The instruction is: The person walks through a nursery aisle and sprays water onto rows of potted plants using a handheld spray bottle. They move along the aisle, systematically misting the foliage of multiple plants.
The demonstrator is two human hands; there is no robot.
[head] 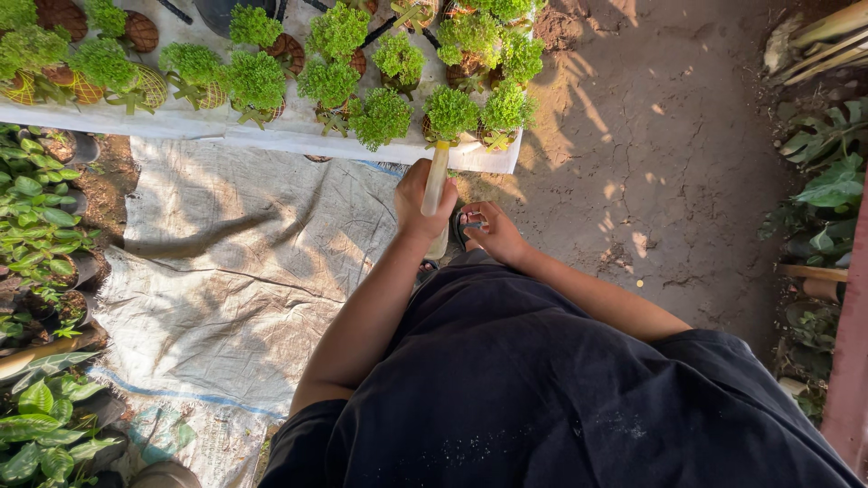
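Head view: the left hand (414,201) has its fingers wrapped around a pale spray bottle (436,192), upright near its middle; the right hand (493,233) pinches a small dark piece beside its base. The bottle looks light, stiff, smooth, best held mid-body. Ahead, potted green plants (380,117) crowd a white bench (271,136).

One head-worn view — looking steeply down over the dark shirt (542,389), close above both hands; small potted plants (380,117) lie just past the fingers (411,185).
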